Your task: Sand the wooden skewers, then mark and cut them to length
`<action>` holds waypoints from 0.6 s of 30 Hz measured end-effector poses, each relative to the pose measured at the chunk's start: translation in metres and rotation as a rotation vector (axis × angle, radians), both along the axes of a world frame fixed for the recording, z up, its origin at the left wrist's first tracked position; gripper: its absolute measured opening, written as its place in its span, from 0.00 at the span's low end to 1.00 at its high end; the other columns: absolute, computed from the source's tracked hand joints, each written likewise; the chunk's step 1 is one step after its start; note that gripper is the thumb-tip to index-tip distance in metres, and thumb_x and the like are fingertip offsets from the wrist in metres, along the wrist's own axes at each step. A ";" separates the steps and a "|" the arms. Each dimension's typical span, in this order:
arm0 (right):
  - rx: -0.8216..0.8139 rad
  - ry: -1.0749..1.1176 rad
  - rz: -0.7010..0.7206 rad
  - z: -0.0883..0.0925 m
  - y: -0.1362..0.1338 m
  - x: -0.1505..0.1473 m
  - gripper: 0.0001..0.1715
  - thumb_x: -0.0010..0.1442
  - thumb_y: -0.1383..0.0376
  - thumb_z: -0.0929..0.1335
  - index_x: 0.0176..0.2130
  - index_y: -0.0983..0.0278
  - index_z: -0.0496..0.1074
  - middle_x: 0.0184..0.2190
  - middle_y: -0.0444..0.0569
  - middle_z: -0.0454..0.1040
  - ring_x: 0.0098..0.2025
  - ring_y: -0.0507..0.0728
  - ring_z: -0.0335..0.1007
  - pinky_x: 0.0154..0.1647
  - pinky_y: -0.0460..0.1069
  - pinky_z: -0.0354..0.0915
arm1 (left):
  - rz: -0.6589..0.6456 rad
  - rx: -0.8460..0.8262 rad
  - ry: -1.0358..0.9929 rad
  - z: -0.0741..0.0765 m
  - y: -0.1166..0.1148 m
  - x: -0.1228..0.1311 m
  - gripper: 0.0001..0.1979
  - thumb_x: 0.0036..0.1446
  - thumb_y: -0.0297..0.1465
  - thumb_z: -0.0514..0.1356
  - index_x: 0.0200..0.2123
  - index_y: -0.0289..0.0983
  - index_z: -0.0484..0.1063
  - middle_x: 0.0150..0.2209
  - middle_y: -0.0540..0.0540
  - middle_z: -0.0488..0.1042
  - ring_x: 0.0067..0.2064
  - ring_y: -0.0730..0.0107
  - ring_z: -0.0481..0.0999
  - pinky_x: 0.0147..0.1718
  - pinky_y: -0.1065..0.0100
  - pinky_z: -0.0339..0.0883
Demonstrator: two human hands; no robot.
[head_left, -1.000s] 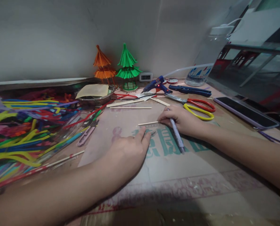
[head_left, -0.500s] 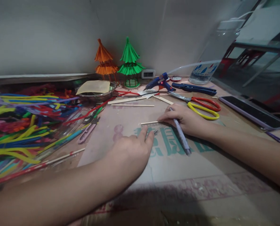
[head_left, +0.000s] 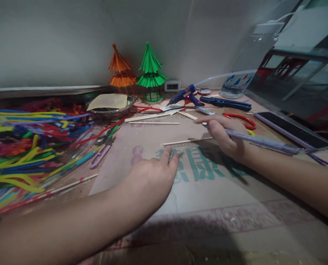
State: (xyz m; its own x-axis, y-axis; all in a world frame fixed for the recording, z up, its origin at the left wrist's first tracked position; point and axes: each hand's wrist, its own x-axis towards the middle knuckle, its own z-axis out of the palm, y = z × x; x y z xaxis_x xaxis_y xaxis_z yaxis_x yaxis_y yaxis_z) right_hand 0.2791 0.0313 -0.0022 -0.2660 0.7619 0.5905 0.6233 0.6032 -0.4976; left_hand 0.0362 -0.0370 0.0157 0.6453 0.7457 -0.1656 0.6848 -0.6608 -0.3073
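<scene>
A thin wooden stick (head_left: 190, 141) lies across the work sheet, along what looks like a clear ruler (head_left: 177, 145) with small markings. My left hand (head_left: 154, 175) rests palm down, two fingers stretched out and their tips touching the stick and ruler near the left end. Above the stick's right end, my right hand (head_left: 226, 139) holds a pen (head_left: 265, 141) between thumb and fingers. The pen's rear points right, over my forearm, and its tip shows near the index finger. My palm hides the far end of the stick.
Several sticks (head_left: 152, 123), a blue glue gun (head_left: 184, 95), red-and-yellow scissors (head_left: 243, 119) and a phone (head_left: 291, 130) surround the sheet. Colourful pipe cleaners (head_left: 20, 154) and a pink cutter (head_left: 99, 156) lie left. Orange (head_left: 121, 70) and green (head_left: 150, 70) tiered models stand behind.
My right hand has lifted from the stick and turned, swinging the pen's rear up and to the right. More of the stick shows. My left hand stays in place.
</scene>
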 end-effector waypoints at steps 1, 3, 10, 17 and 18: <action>0.026 -0.012 -0.019 0.001 -0.001 -0.001 0.23 0.73 0.51 0.61 0.46 0.59 0.79 0.30 0.48 0.77 0.30 0.56 0.71 0.32 0.51 0.63 | -0.002 0.000 -0.002 0.000 0.000 0.000 0.32 0.65 0.19 0.51 0.72 0.31 0.57 0.70 0.25 0.57 0.43 0.54 0.86 0.31 0.59 0.83; 0.049 -0.038 0.027 0.004 -0.001 -0.003 0.16 0.71 0.54 0.65 0.43 0.60 0.79 0.31 0.48 0.78 0.30 0.56 0.71 0.32 0.50 0.64 | -0.003 -0.003 -0.003 -0.001 0.001 0.000 0.32 0.65 0.19 0.51 0.71 0.31 0.57 0.70 0.25 0.57 0.42 0.54 0.86 0.31 0.59 0.83; 0.008 -0.207 0.177 -0.004 0.016 -0.004 0.11 0.69 0.63 0.67 0.41 0.62 0.80 0.33 0.50 0.78 0.34 0.57 0.72 0.36 0.50 0.64 | -0.013 0.012 0.000 -0.001 0.000 0.000 0.32 0.65 0.20 0.52 0.71 0.31 0.57 0.70 0.25 0.56 0.41 0.54 0.86 0.30 0.59 0.83; -0.011 -0.334 0.251 -0.008 0.021 -0.004 0.12 0.69 0.62 0.68 0.47 0.61 0.81 0.36 0.53 0.75 0.40 0.59 0.70 0.40 0.51 0.63 | -0.024 0.057 0.000 -0.005 -0.001 0.000 0.31 0.65 0.22 0.56 0.70 0.33 0.60 0.69 0.26 0.59 0.37 0.58 0.86 0.28 0.62 0.81; -0.026 -0.346 0.261 -0.008 0.021 -0.004 0.13 0.70 0.62 0.67 0.48 0.61 0.81 0.37 0.53 0.75 0.40 0.60 0.70 0.41 0.52 0.63 | -0.027 0.065 -0.002 -0.005 -0.001 0.000 0.30 0.65 0.22 0.56 0.70 0.33 0.60 0.69 0.26 0.59 0.37 0.58 0.86 0.28 0.62 0.81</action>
